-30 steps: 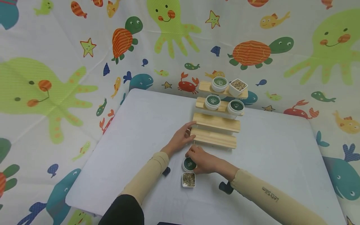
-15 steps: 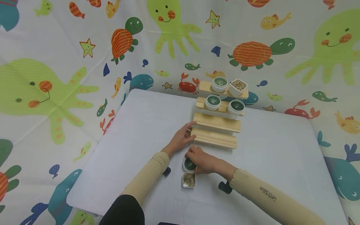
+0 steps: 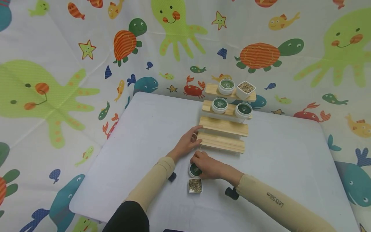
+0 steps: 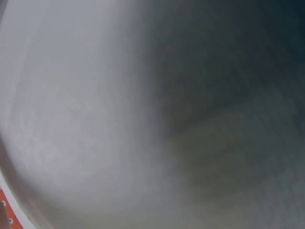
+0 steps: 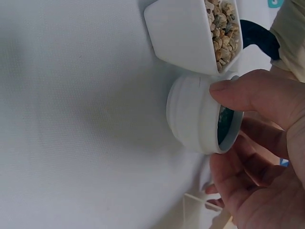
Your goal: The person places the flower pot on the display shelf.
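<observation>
My right hand (image 3: 211, 166) pinches the rim of a round white pot (image 5: 193, 114) with a dark green top, thumb on one side and fingers on the other. Touching that pot on its near side is a square white pot (image 3: 195, 186) filled with small tan gravel. At the left end of a four-tier wooden stand (image 3: 221, 142), my left hand (image 3: 185, 144) holds the edge, forefinger on one plank and thumb on the lowest. Some of its fingers (image 5: 214, 202) show beside the stand's clear support in the right wrist view. The left wrist view gives only blurred white and dark areas.
On the second tier stand two round white pots (image 3: 219, 105) with green tops. The top tier bears a round green-topped pot (image 3: 226, 87) and a square gravel pot (image 3: 245, 90). A patterned sea-animal curtain (image 3: 185, 71) hangs behind the white table (image 3: 139, 129).
</observation>
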{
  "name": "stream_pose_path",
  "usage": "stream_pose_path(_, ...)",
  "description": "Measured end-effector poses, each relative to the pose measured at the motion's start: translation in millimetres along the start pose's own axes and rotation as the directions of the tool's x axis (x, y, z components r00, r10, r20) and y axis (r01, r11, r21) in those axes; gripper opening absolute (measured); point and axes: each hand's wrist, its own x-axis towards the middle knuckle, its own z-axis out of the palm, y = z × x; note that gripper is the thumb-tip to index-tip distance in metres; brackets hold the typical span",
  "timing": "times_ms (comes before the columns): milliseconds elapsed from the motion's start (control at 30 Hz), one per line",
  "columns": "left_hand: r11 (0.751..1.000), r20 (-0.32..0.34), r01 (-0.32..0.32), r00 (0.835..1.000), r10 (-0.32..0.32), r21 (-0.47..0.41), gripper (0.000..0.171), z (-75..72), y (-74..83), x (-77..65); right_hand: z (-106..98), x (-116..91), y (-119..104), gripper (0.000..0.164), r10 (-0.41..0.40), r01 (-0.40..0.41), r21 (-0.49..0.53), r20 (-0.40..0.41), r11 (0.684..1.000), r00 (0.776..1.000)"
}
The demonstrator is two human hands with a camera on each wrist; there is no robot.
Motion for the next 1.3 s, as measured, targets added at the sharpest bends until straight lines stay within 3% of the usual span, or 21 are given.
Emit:
stream_pose_path(567,1.000,0.013,0.001,1.000,-0.001,-0.009,0.060,-5.1,3.6,-3.2,2,4,-4,0.055,0.016,-0.015,-0.034,0.020,0.999,1.000)
stream_pose_path(1100,1.000,0.012,0.005,1.000,-0.005,-0.017,0.060,-4.6,0.0,-6.7,10,4,-5,0.053,0.002,-0.003,-0.034,-0.029,0.999,1.000)
stream_pose_path(1300,1.000,0.012,0.004,1.000,-0.004,-0.012,0.061,-5.0,-0.7,-7.5,10,3,-2,0.052,0.047,-0.047,-0.006,-0.042,0.999,0.998)
